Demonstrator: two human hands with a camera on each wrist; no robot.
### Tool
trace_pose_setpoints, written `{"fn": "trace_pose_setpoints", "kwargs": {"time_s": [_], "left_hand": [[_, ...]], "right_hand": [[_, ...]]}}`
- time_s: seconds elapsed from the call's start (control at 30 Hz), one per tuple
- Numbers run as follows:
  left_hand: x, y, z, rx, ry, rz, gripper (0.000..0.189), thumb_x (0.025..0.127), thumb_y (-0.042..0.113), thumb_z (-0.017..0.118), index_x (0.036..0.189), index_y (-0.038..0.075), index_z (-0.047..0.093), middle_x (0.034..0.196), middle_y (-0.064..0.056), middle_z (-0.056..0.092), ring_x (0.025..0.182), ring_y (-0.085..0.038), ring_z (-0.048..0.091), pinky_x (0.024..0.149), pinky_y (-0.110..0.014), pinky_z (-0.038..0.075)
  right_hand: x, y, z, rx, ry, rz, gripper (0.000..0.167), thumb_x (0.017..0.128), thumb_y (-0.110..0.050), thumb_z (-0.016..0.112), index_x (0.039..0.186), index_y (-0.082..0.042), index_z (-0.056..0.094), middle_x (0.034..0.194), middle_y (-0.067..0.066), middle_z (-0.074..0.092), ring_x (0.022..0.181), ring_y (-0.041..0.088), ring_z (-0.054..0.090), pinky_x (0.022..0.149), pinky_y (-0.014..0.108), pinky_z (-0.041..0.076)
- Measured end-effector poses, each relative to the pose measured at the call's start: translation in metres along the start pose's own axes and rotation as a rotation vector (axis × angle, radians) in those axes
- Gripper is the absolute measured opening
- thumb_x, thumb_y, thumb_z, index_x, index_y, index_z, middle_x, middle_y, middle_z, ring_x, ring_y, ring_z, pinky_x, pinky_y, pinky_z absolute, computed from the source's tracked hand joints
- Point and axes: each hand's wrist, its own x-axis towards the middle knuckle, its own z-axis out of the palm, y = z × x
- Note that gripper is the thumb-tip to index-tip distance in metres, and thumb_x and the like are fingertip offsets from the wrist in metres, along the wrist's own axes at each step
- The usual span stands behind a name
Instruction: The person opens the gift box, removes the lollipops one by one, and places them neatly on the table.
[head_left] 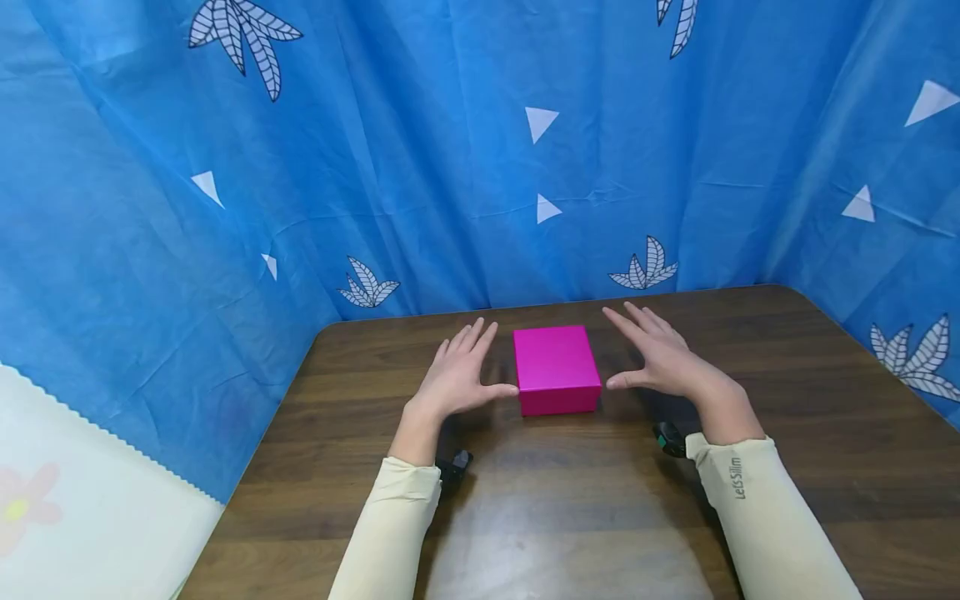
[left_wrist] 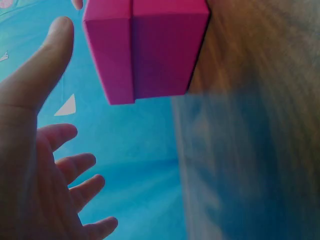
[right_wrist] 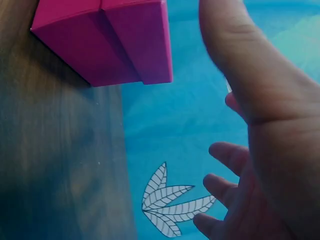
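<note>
A bright pink box [head_left: 557, 360] with a fitted lid sits on the wooden table between both hands. My left hand [head_left: 461, 372] is at its left side, fingers spread, with the thumb tip right by the box's left edge in the head view. On the other side my right hand [head_left: 660, 354] is held with its fingers spread and its thumb pointing at the box's right front corner. Both wrist views show the seam between the lid and the base of the box [left_wrist: 160, 55], and a gap beside the right thumb [right_wrist: 232, 45]. Neither hand holds anything.
The brown wooden table [head_left: 540, 517] reaches back to a blue curtain [head_left: 450, 167] printed with white leaves and triangles. At the lower left hangs a white cloth [head_left: 82, 500] with a flower print. A small dark wrist camera [head_left: 670, 439] shows below the right wrist.
</note>
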Motion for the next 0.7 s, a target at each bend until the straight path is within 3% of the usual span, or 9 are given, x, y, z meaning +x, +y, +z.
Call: {"fn": "trace_pose_setpoints", "kwargs": {"time_s": [0.1, 0.27, 0.43, 0.7], "left_hand": [[0.002, 0.003, 0.005, -0.063, -0.021, 0.024, 0.110, 0.079, 0.071, 0.068, 0.162, 0.020, 0.016, 0.169, -0.005, 0.016, 0.155, -0.028, 0.019, 0.125, -0.054, 0.022], [0.004, 0.010, 0.014, -0.247, -0.086, 0.037, 0.113, 0.078, 0.063, 0.075, 0.162, 0.018, 0.013, 0.169, -0.006, 0.016, 0.155, -0.029, 0.020, 0.123, -0.051, 0.027], [0.006, 0.015, 0.022, -0.394, -0.126, 0.020, 0.117, 0.076, 0.055, 0.080, 0.162, 0.020, 0.011, 0.169, -0.005, 0.017, 0.154, -0.030, 0.021, 0.120, -0.054, 0.032], [0.009, 0.014, 0.030, -0.589, -0.139, 0.048, 0.115, 0.080, 0.039, 0.083, 0.162, 0.019, 0.006, 0.169, -0.003, 0.015, 0.155, -0.022, 0.018, 0.124, -0.048, 0.028]], "right_hand": [[0.000, 0.002, 0.004, 0.081, -0.015, -0.022, 0.109, 0.077, -0.047, 0.083, 0.160, -0.016, 0.020, 0.164, 0.029, 0.012, 0.147, 0.057, 0.011, 0.109, 0.081, 0.016], [0.001, 0.001, 0.012, 0.219, -0.065, -0.037, 0.104, 0.078, -0.040, 0.084, 0.160, -0.019, 0.023, 0.165, 0.024, 0.017, 0.149, 0.052, 0.015, 0.109, 0.078, 0.025], [0.005, -0.002, 0.018, 0.283, -0.087, -0.038, 0.101, 0.079, -0.041, 0.083, 0.159, -0.022, 0.026, 0.165, 0.020, 0.021, 0.149, 0.048, 0.019, 0.108, 0.075, 0.031], [0.009, 0.005, 0.025, 0.370, -0.114, -0.034, 0.101, 0.079, -0.040, 0.083, 0.160, -0.027, 0.024, 0.166, 0.013, 0.021, 0.152, 0.043, 0.018, 0.111, 0.072, 0.030]]}}
